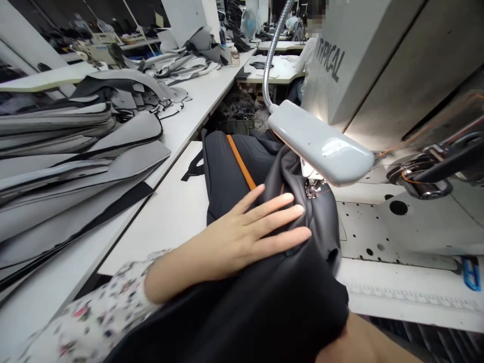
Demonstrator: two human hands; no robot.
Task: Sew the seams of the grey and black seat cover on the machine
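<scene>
Fabric (264, 292), dark with 1 orange stripe (241, 162), stretched from 12 to 6 o'clock, reaching the presser foot (313, 188) at 3 o'clock. Mid-dial, the left hand (253, 234) lay flat on it, fingers spread. At 5 o'clock, the right hand (342, 345) touched its edge, mostly hidden; its grip could not be told. Grey panels (75, 186) lay at 9 o'clock.

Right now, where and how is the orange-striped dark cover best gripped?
I'd probably grip the dark cover by its left edge, coming from the left: that fairly straight edge lies over the white tabletop, away from the presser foot. Nearer the foot, fabric bunches into folds under the spread left hand.
</scene>
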